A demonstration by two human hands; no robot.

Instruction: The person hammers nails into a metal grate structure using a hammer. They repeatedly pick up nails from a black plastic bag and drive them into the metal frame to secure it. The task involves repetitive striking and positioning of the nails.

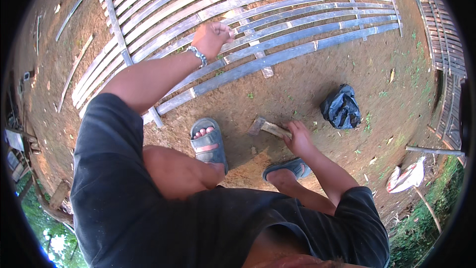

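My left hand (212, 37) is closed in a loose fist above the bamboo slat panel (317, 45), a beaded bracelet at its wrist. Whatever its fingers hold, if anything, is too small to make out. Low over the dirt between my feet and the panel, my right hand (299, 138) grips a hatchet (273, 129) by its wooden handle. The hatchet's dark, flat head points left, toward my sandalled left foot (210, 141). Long split slats make up the panel, crossed by several narrower strips.
A crumpled black plastic bag (342, 107) lies right of the hatchet. Farther right are a white and red sack (406, 175), a pole (431, 150) and a woven bamboo wall (441, 30). Loose bamboo strips (74, 72) lie on the ground at left.
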